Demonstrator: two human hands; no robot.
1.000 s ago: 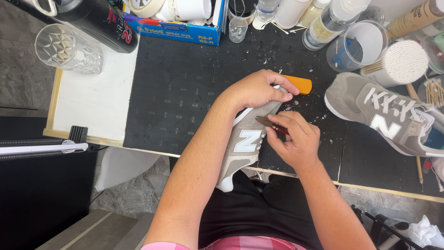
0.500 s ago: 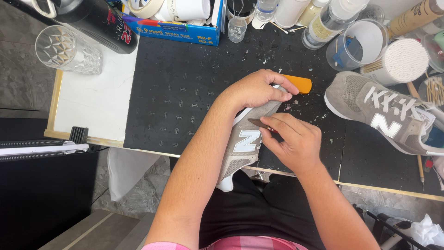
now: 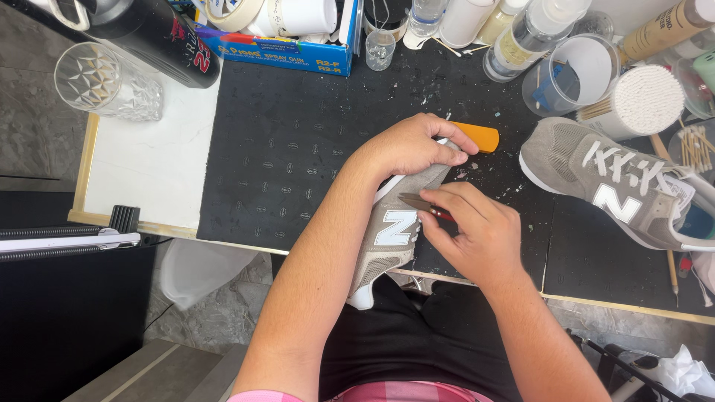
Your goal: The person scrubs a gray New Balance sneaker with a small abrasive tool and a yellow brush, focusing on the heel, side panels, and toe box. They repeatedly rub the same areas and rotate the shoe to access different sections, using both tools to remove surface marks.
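- My left hand (image 3: 408,146) clenches over the toe end of the grey sneaker (image 3: 391,227), bracing it against the bench (image 3: 298,149) edge, heel toward my lap at 6 o'clock.
- My right hand (image 3: 477,234) pinches a thin red-handled blade (image 3: 421,203), its tip on the shoe's side panel, just at 12 o'clock of the white logo.
- I judge this work mid-way; flecks litter the mat.
- At 3 o'clock the laced second sneaker (image 3: 618,182) lies untouched.
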